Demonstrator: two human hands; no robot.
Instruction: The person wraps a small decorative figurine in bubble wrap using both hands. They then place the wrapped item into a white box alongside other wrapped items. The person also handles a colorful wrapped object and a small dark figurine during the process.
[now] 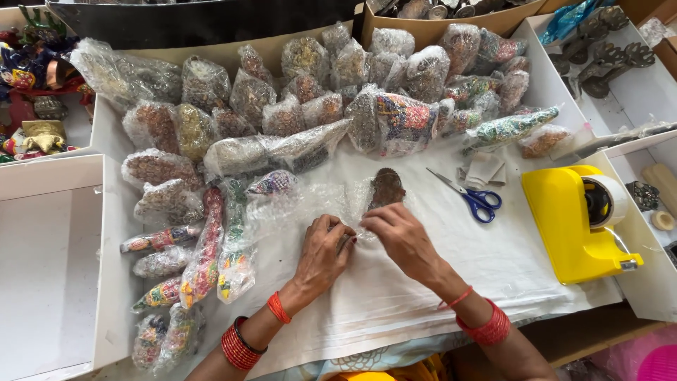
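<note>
Bare white cloth (423, 282) open below hands; wrapped bundles (204, 254) block left, scissors (474, 197) & yellow tape dispenser (575, 222) crowd right.

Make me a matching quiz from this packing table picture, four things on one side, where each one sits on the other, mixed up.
Things:
1. scissors
2. tape dispenser
3. dark metal figure
4. white box

Places:
A. far left, open
B. in bubble wrap, just above both hands
C. right edge of the white cloth, yellow body
D. between the figure and the dispenser, blue handles

Pairs: 1-D, 2-C, 3-B, 4-A
</note>
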